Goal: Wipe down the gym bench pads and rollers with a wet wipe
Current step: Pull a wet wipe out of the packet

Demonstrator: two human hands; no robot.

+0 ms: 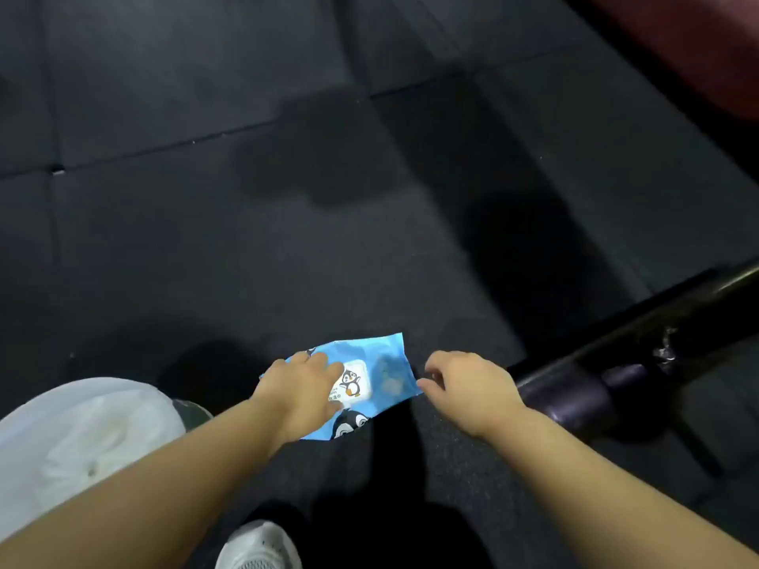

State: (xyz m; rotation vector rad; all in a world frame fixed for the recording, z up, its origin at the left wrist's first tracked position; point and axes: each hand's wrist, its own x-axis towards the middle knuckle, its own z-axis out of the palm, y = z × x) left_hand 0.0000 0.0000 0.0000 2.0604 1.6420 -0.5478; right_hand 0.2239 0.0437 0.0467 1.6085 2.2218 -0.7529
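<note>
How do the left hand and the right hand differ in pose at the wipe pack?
The left hand lies on the pack, fingers straight; the right hand has curled fingers. The left covers the pack's top; the right is at its right corner, contact unclear. Both reach toward the pack.

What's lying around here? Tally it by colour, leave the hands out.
Blue: 1, the pack
White: 2, the bag and the shoe
Black: 1, the frame
Red: 1, the pad
Total: 5
</note>
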